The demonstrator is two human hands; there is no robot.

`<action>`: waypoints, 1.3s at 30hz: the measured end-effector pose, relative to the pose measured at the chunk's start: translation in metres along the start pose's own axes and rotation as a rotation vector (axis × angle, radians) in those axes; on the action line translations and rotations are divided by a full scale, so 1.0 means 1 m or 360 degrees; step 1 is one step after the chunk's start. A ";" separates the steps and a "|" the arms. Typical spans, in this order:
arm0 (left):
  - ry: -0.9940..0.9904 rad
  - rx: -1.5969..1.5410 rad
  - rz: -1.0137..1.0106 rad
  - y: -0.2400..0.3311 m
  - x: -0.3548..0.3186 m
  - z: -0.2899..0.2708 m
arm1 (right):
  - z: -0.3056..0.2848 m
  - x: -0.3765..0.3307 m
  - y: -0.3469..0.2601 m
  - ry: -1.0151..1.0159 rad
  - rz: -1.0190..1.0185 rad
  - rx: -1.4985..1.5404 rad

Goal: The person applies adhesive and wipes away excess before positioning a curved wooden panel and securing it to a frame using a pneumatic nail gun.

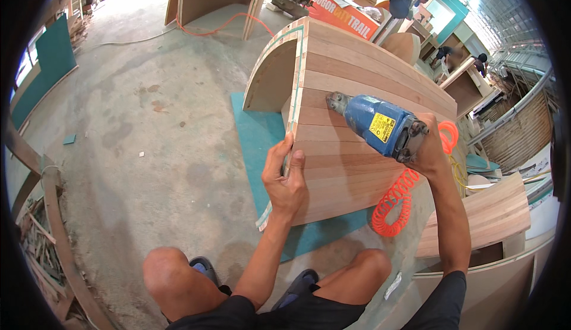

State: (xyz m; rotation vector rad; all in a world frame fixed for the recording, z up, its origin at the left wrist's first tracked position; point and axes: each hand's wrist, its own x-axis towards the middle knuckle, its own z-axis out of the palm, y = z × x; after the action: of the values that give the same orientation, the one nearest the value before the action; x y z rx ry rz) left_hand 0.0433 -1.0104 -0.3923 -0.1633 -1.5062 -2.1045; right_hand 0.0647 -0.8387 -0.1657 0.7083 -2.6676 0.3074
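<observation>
Blue power tool [364, 114], yellow label [382, 127], brown-striped wooden panel [342, 175], orange hose [391, 217], teal board [254, 130], blotchy grey floor [166, 169]

Wooden shell [339, 178] on a sheet [253, 145] on the floor [178, 151]
Nail gun [372, 124] over the shell, hose [386, 229] along its right side.

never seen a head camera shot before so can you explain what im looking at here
This single view comes from a wide fisheye camera on a person's head, looking down; the lens bends straight edges. There's no robot, just the wearer's bare hands. The left hand grips the edge of a curved planked piece, which stands over a teal board on the floor. The right hand holds a blue tool, apparently a nail gun, above the planks. Nearby is an orange coiled hose.
</observation>
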 end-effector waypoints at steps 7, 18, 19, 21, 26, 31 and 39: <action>-0.0010 -0.0058 -0.0148 0.005 -0.002 -0.001 | 0.001 -0.002 -0.004 0.0052 -0.0091 -0.0112; 0.0018 -0.0065 -0.0068 0.000 -0.002 0.000 | -0.001 -0.005 0.000 -0.0129 -0.0006 0.0009; 0.0034 -0.0054 -0.0024 -0.002 0.000 0.000 | -0.001 -0.006 0.000 -0.0118 0.0021 0.0058; 0.0038 -0.0020 0.0021 -0.003 0.002 -0.002 | 0.004 -0.011 0.002 -0.0097 0.0073 0.0156; 0.0042 -0.0112 -0.0191 0.009 -0.002 0.000 | 0.012 -0.026 -0.001 -0.0013 -0.0025 -0.0040; 0.0056 -0.0051 -0.0014 -0.002 0.000 0.001 | 0.019 -0.027 -0.006 0.0052 0.0010 0.0015; 0.0052 -0.0033 -0.0024 -0.005 -0.001 0.001 | 0.021 -0.031 -0.005 0.0016 0.0014 -0.0044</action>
State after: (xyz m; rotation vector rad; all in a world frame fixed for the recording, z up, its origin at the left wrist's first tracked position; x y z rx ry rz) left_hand 0.0410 -1.0083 -0.3965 -0.1248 -1.4712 -2.1249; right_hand 0.0866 -0.8357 -0.1969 0.6846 -2.6608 0.2757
